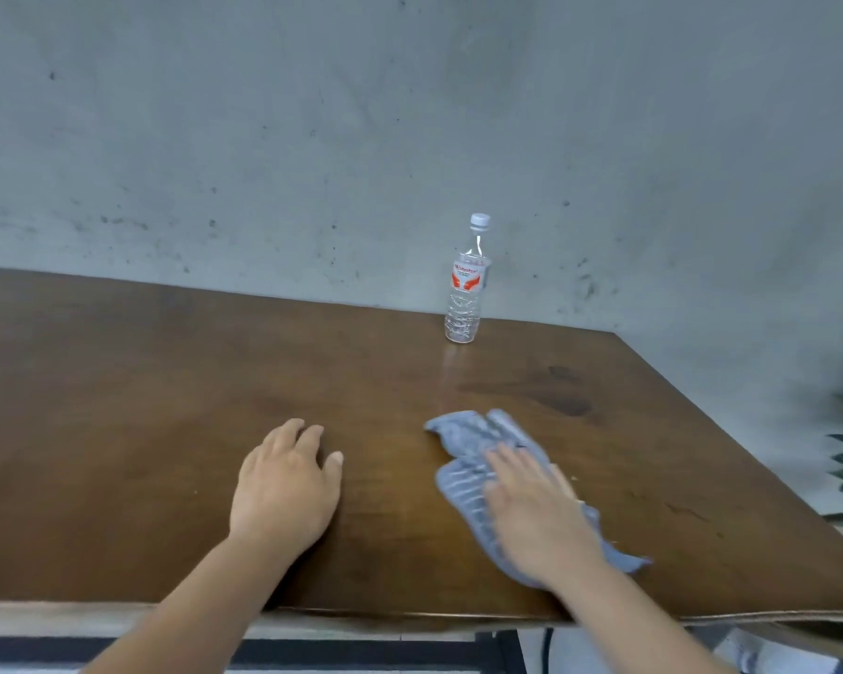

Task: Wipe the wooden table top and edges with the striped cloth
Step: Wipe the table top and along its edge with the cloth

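We've got our right hand (539, 515) pressed flat, fingers straight, on the striped cloth (478, 452) right of center on the wooden table (142, 381), while our left hand (283, 484) rests open beside it, holding nothing.

Single head-worn view, forward and down over the wooden table (166, 430), close, facing the wall (312, 114).

Left hand (283, 488) on table (118, 430), cloth (463, 484) under right hand (539, 520), bottle (466, 284) behind

Lone bottle (464, 284) near table's (142, 381) far edge
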